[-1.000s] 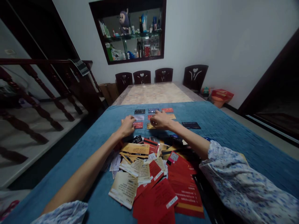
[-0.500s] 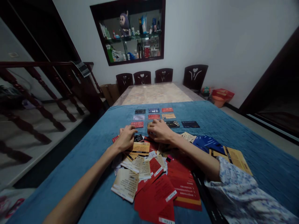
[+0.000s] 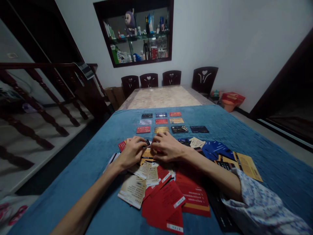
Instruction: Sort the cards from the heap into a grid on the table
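My left hand (image 3: 132,151) is over the back of a loose card pile, fingers curled and closed around the thin edge of a card. Close beside it, my right hand (image 3: 168,146) has its fingers bent down into the same pile; whatever lies under its fingertips is hidden. A yellow card (image 3: 144,158) shows between the hands. Nearer to me lie cream cards (image 3: 133,192) and overlapping red cards (image 3: 165,204). Beyond my hands, cards are laid flat in rows, among them a gold card (image 3: 161,130), a red card (image 3: 143,129) and a black card (image 3: 179,129).
Blue cards (image 3: 216,149) and a yellow card (image 3: 248,165) are fanned out to the right, by my forearm. A blue cloth (image 3: 93,156) covers the near part of the table (image 3: 166,98). Several dark chairs (image 3: 204,80) stand at its far end.
My right hand has drawn back from the front row to the pile, leaving the gold card in view there. My left hand has moved slightly toward me, closer to the right.
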Tool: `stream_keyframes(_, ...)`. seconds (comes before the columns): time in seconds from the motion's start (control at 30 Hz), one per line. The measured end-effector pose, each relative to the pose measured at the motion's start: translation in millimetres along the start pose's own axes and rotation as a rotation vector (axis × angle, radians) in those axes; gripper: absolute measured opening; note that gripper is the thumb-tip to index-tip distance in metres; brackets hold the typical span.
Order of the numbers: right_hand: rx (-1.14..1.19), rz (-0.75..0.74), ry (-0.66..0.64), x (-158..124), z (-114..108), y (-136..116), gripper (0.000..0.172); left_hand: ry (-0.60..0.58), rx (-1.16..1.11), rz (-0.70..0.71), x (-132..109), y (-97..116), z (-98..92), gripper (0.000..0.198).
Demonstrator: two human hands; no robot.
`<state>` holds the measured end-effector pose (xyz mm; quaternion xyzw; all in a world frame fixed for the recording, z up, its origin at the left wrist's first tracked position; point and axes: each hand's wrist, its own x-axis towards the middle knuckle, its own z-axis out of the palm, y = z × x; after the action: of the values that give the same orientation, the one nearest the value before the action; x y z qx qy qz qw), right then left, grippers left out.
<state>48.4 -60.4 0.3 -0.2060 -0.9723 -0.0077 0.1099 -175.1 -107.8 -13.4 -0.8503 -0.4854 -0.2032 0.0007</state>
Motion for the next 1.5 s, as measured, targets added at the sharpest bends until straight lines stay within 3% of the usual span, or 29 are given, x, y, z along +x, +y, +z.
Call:
stream_keyframes(0.37,0.044,-0.053,-0.048,-2.5,3.3,-3.0,0.031,-0.083,-0.011,0.044,-2.5,2.8,2.5,0.026)
stream_keyframes(0.67,0.04,-0.055,-0.02,-2.9,10.5,-0.5,0.029,-0.073,-0.054,0.026,-3.5,1.9,5.5,0.028)
stream_keyframes(0.93,0.047,-0.054,-0.035,-3.3,3.4,-2.3,0.023,-0.05,-0.051,0.01,-2.7,4.2,4.8,0.027)
stream_keyframes(1.23,0.116,-0.082,-0.016,-4.5,4.6,15.6,0.022,0.024,-0.122,0.021,-1.5,3.9,-2.2,0.023)
stream_keyframes(1.5,0.172,-0.141,-0.02,-6.1,-0.8,22.7,0.019,-0.041,-0.207,0.059,-4.7,4.2,-7.5,0.019)
